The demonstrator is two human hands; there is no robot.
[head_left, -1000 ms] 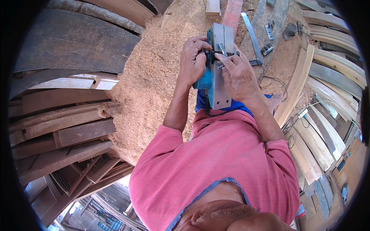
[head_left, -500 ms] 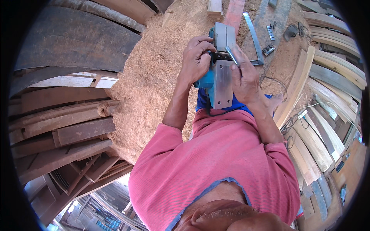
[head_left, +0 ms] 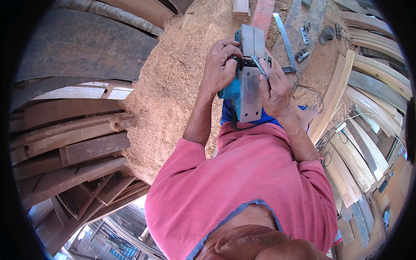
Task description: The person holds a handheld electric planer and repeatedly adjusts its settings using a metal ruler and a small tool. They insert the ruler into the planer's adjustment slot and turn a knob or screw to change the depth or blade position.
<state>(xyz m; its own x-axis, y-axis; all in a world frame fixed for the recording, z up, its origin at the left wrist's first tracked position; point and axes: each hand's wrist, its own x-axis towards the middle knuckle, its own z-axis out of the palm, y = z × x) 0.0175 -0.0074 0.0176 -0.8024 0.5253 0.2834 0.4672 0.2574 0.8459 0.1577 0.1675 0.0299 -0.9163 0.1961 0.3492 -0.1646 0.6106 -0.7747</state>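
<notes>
A teal electric planer [head_left: 250, 93] rests sole-up over my lap, its metal base plates facing me. My left hand [head_left: 220, 66] is closed on its left side, with the fingers bent near the cutter gap between the plates. In my right hand [head_left: 277, 90] is a slim metal rod-shaped tool [head_left: 258, 65], pinched between thumb and fingers. That tool slants across the planer's right side, its upper end at the cutter gap. Whether its tip touches a bolt there, I cannot tell.
A metal square [head_left: 284, 41] lies beyond my right hand. Near it are small metal parts [head_left: 302, 54] on a board. Sawdust [head_left: 169, 86] covers the floor to the left. Planks [head_left: 364, 93] are stacked at the right, dark timber [head_left: 82, 43] at the left. Thin cables [head_left: 340, 119] run along the right.
The rod tool has tilted, and its upper end has shifted slightly left and down over the cutter gap. My right-hand fingers have moved a little with it. The left hand stays put.
</notes>
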